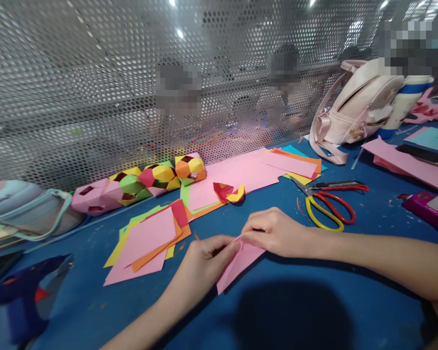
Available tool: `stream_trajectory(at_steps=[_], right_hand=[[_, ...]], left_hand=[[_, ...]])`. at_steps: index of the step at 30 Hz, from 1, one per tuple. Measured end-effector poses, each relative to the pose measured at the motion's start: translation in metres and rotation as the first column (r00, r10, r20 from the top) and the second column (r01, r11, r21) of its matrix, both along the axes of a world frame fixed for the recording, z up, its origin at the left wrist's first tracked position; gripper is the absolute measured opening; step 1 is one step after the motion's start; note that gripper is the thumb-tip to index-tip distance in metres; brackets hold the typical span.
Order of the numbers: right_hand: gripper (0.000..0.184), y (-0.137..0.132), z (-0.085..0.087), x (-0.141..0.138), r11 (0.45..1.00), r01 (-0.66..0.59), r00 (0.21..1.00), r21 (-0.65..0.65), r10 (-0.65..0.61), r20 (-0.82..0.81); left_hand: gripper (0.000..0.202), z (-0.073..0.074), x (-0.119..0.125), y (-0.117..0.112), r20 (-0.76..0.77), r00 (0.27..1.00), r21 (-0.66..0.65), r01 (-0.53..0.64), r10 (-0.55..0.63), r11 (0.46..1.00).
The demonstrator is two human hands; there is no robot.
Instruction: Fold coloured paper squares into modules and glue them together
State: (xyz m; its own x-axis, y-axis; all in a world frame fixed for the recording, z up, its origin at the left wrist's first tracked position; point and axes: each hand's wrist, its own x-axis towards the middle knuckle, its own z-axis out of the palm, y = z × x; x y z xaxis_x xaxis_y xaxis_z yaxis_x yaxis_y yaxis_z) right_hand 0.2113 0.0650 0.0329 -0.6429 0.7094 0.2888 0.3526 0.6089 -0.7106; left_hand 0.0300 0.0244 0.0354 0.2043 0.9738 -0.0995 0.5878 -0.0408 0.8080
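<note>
Both hands pinch a small folded sheet of pink paper just above the blue table. The fingertips of my left hand close on its upper left edge. My right hand grips the same edge a little further right, and the two hands nearly touch. Left of them lies a loose stack of coloured paper in pink, orange, red, yellow and green. Beyond my hands rests a small folded red and yellow paper piece. Scissors with yellow and red handles lie half open past my right wrist.
Folded paper balls stand in a row along a perforated metal screen. Larger pink sheets lie nearby. A blue glue gun is at left by a pale bag. At right are a pink backpack and a purple tool.
</note>
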Motion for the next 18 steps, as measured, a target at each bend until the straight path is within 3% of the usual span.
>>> stream_trajectory(at_steps=[6, 12, 18], right_hand=[[0.008, -0.001, 0.004, 0.000, 0.997, -0.025, 0.996, 0.068, 0.019, 0.089], [0.011, -0.006, 0.001, 0.001, 0.982, -0.105, 0.989, 0.155, 0.087, 0.120], [0.014, -0.006, -0.001, 0.002, 0.960, -0.161, 0.980, 0.230, 0.127, 0.155]], left_hand=[[0.024, -0.011, -0.002, -0.002, -0.028, 0.999, 0.127, 0.049, -0.046, 0.991], [0.022, -0.018, 0.001, -0.002, -0.148, 0.987, 0.222, 0.099, -0.067, 0.970], [0.018, -0.023, 0.002, -0.002, -0.162, 0.985, 0.302, 0.112, -0.065, 0.947]])
